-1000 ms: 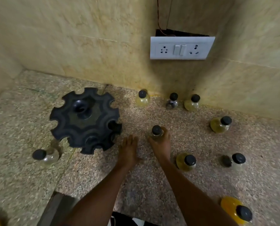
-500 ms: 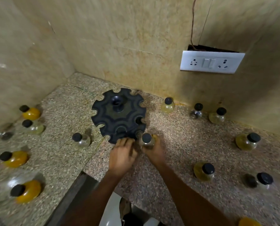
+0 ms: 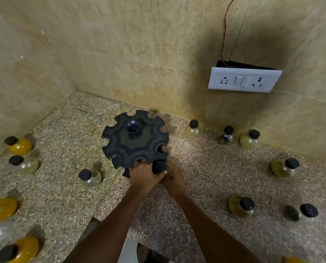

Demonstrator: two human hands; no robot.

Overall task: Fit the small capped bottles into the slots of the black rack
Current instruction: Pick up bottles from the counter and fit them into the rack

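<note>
The black rack (image 3: 134,144) is a round notched disc with a central hub, standing on the granite counter near the back wall. My left hand (image 3: 144,176) grips its near rim. My right hand (image 3: 174,180) holds a small bottle with a black cap (image 3: 159,166) against a slot at the rack's near right edge. The bottle's glass body is mostly hidden by my fingers. Other capped bottles stand loose: a clear one (image 3: 90,177) left of the rack, a pale yellow one (image 3: 192,130) to its right.
Several more bottles ring the counter: orange and clear ones at the left (image 3: 20,146), yellowish ones along the back right (image 3: 250,138) and near right (image 3: 241,205). A white switch plate (image 3: 243,79) is on the wall. The counter's front edge (image 3: 94,219) has a gap below.
My right hand carried the bottle from the open counter leftward to the rack's near edge. My left hand moved onto the rack's rim. The view swung left, showing more bottles.
</note>
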